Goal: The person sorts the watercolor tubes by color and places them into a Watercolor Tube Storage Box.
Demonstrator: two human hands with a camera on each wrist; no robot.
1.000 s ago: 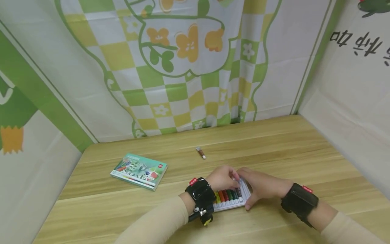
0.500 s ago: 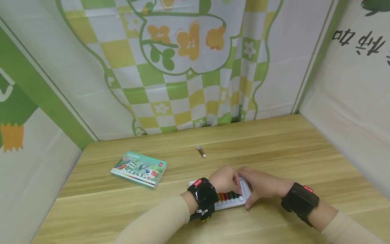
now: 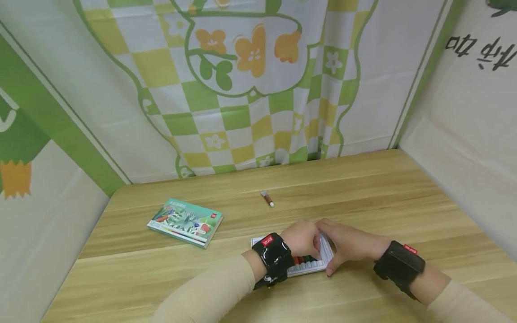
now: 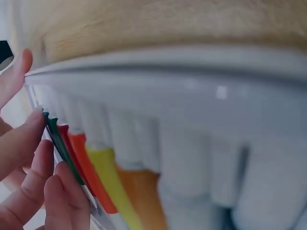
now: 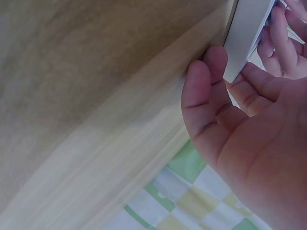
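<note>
A white tray [image 3: 258, 241] of small paint tubes lies on the table under both hands. Over its right end, the left hand [image 3: 302, 237] bends its fingers down against the tubes. In the left wrist view its fingertips touch the tray's end beside a dark green tube [image 4: 62, 149]; whether they pinch a tube is hidden. Red, orange [image 4: 93, 172] and yellow [image 4: 112, 184] tubes lie in the row alongside. The right hand [image 3: 349, 242] grips the tray's right end, its thumb at the front corner and its fingers at the back. The right wrist view shows fingers [image 5: 196, 86] curled about the tray's corner.
A brown paint tube [image 3: 267, 198] with a white cap lies behind the tray. To the left sits a teal illustrated box [image 3: 186, 222]. A checkered curtain [image 3: 238, 116] hangs along the table's back edge, and printed cloth encloses both sides.
The left hand has shifted slightly right and lower over the tray's right end, covering more tubes. The right hand keeps its grip on the tray.
</note>
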